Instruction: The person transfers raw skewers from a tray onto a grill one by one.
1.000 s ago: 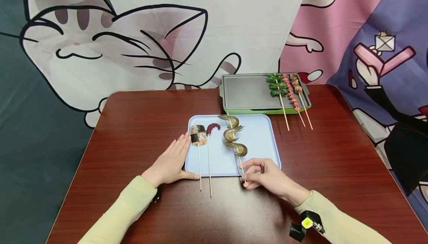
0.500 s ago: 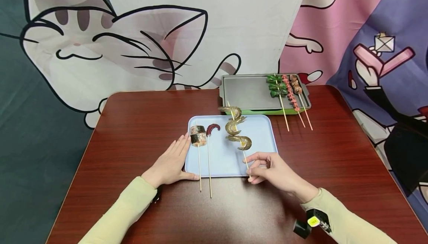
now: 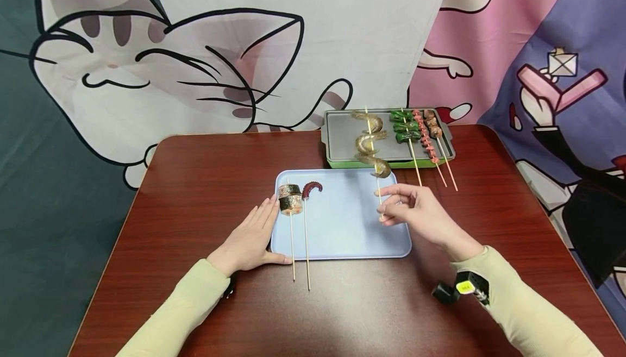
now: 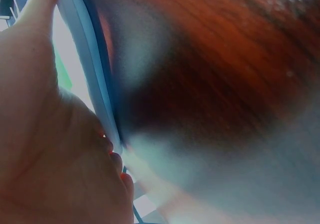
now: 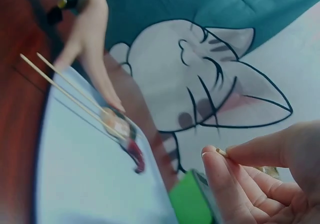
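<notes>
My right hand pinches the lower stick of a shrimp skewer, raised over the right side of the blue tray. Its shrimps overlap the grill plate in the head view. In the right wrist view, the stick's end shows between thumb and finger. My left hand rests with straight fingers along the tray's left edge, the thumb at its front corner. On the tray's left side lie a fish-chunk skewer with dark skin and a red octopus tentacle skewer, their sticks reaching past the front edge.
A green grill with a grey plate stands behind the tray. On its right side lie a green pepper skewer, a pink meat skewer and a brown meat skewer, sticks overhanging the front. Beneath everything is a brown wooden table.
My right hand has lifted the shrimp skewer off the tray and carried it forward and right, toward the grill. The left hand has stayed at the tray's edge.
</notes>
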`<state>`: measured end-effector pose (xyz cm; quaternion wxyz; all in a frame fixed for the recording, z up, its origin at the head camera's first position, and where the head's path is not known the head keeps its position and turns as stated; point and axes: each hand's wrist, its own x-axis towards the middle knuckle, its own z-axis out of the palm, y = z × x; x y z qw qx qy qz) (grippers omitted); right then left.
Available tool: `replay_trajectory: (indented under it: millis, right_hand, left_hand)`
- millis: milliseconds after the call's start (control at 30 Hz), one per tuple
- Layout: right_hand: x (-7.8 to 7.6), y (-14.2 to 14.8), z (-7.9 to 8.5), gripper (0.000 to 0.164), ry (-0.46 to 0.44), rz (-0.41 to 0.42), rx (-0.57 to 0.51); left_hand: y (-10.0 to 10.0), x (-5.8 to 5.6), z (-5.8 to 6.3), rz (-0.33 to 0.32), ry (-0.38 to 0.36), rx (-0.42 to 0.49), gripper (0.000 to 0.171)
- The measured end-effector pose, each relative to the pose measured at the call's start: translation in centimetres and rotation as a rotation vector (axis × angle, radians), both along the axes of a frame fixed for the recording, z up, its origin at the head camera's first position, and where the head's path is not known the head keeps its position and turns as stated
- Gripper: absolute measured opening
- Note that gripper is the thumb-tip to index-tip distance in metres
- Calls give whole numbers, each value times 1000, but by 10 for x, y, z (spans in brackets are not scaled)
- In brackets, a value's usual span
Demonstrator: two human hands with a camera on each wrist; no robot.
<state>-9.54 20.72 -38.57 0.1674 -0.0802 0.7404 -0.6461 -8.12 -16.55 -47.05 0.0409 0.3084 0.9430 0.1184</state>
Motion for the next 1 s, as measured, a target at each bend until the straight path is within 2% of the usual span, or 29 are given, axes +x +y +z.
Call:
replay_trajectory:
  millis: [167,467,600,1000]
  right_hand:
    - [-21,7,5,32,5,-40,48]
    - [-52,17,-2,31,-44,-81,104]
    - [-60,18,-5,32,-82,-83,95]
    - [-75,22,-16,37,-138,-116,157]
  left_hand:
    - [-1,-1,-4,-3,0,0,121]
    - [-3,-3,-11,2,-9,-27,123]
    - [-3,-3,-12,1,-11,-33,123]
    - [-3,-3,-10,-1,-3,-25,123]
